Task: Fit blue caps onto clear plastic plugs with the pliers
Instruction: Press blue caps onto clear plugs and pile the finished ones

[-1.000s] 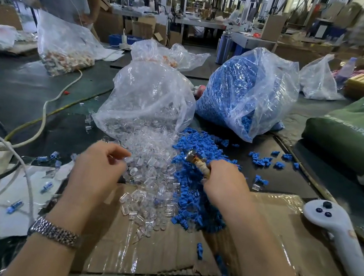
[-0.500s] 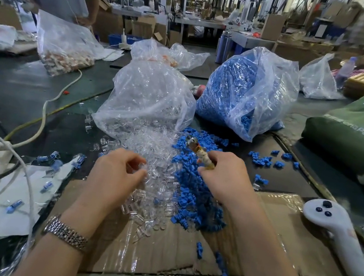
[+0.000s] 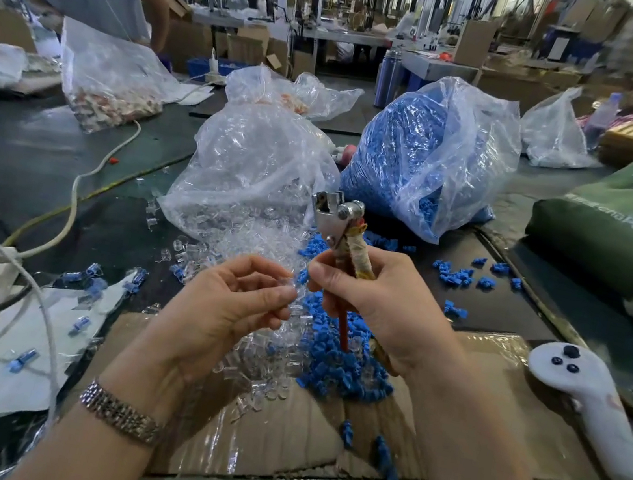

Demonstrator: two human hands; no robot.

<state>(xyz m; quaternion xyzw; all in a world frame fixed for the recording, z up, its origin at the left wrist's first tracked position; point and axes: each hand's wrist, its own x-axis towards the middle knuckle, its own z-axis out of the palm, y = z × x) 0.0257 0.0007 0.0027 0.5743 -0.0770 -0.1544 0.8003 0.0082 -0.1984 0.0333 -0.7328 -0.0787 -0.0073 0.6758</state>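
the right hand [image 3: 379,303] is up over the piles, fingers wrapped round the pliers [image 3: 342,239], metal head pointing up and away, and a blue cap [image 3: 303,277] sits pinched at its fingertips. the left hand [image 3: 221,307] is raised just beside it, thumb and fingers curled in, nipping a clear plug [image 3: 284,289] at the tips, plug and cap almost touching. behind them, the big clear bag [image 3: 252,163] spills plugs [image 3: 196,258] down onto the table, and right of it the bag of blue caps [image 3: 428,153] leans, well filled. under the hands, a sheet of cardboard [image 3: 274,440] carries a blue heap [image 3: 337,359] and a clear heap side by side. off right, a green bag [image 3: 615,229], then a white controller [image 3: 591,403] near the cardboard's corner. a metal watch [image 3: 119,412] on the left wrist.
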